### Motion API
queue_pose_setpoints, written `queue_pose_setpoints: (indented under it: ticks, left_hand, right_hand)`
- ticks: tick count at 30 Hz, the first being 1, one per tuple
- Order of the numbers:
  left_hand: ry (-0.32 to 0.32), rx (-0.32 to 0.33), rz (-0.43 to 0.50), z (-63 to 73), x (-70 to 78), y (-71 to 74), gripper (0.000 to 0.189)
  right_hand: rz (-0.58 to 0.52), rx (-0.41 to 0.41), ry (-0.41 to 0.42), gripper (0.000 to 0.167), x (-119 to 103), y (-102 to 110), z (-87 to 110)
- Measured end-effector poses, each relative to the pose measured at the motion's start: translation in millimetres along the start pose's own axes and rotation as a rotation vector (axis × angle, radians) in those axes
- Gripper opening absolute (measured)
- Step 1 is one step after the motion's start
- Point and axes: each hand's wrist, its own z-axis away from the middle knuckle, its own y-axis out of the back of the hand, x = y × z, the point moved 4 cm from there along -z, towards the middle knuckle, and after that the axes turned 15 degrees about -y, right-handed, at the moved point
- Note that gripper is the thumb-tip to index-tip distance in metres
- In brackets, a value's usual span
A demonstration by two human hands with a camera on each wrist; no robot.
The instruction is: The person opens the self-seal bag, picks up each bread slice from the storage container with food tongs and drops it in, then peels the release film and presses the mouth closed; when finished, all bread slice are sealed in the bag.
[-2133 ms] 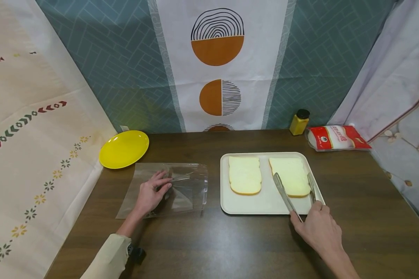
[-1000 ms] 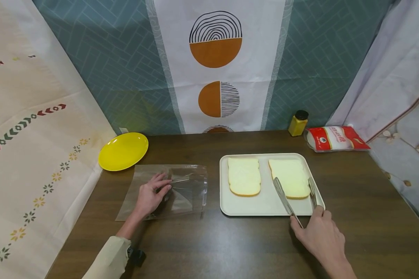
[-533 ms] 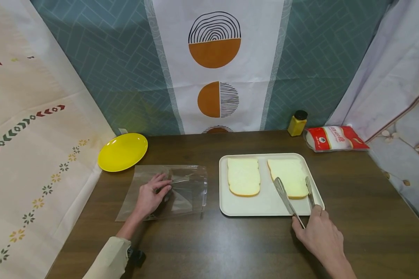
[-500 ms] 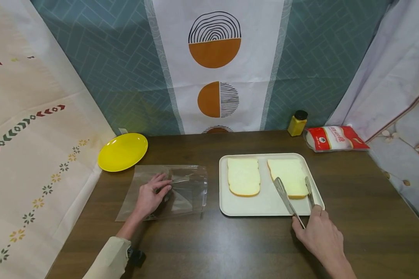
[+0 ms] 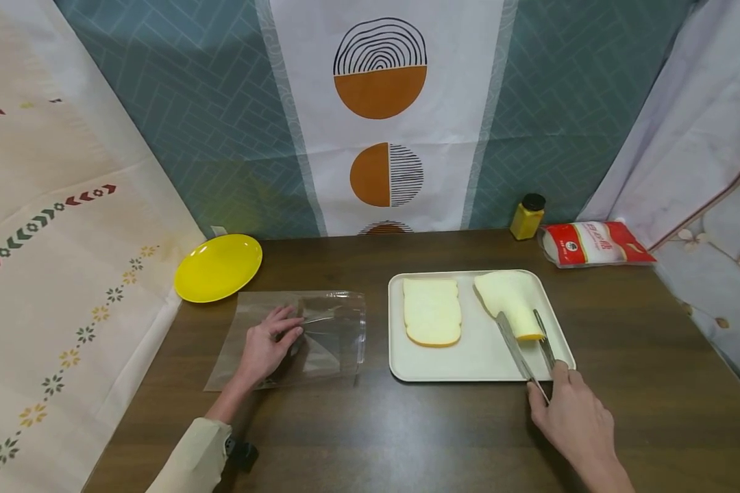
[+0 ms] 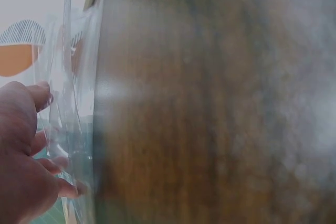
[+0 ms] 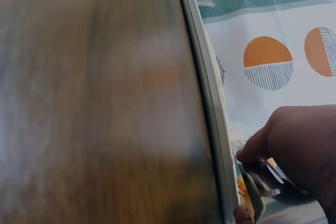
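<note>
In the head view my right hand (image 5: pixel 570 414) grips metal tongs (image 5: pixel 514 346) at the tray's front right corner. The tong arms squeeze the right bread slice (image 5: pixel 508 298) from both sides, and its near edge bows upward. The other bread slice (image 5: pixel 432 311) lies flat on the white tray (image 5: pixel 450 366). On the left, a clear plastic bag (image 5: pixel 327 356) lies on the table. Its film rises in a crease at my left hand (image 5: pixel 268 346), whose thumb and forefinger pinch it. The left wrist view shows the lower fingers against the film.
A yellow plate (image 5: pixel 218 268) leans at the back left. At the back right stand a yellow jar (image 5: pixel 527 216) with a black lid and a red and white packet (image 5: pixel 595 243). Patterned cloths hang behind and beside the wooden table (image 5: pixel 370 438).
The tong arms have closed in on the right slice, bending it up at the near edge. My right hand has shifted slightly right. My left hand holds its place on the bag.
</note>
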Motion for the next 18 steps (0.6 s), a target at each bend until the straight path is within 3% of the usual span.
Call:
queue_pose_setpoints:
  ticks: [8,18]
  left_hand:
    - [-0.034,0.009,-0.009,-1.5,3.6,0.0,0.018]
    - [-0.045,0.014,-0.011,-1.1,4.9,-0.6,0.018]
  right_hand:
    - [0.002,0.058,0.055,0.047,6.7,8.1,0.1]
    - [-0.006,0.091,0.094,0.046,9.5,18.8,-5.0]
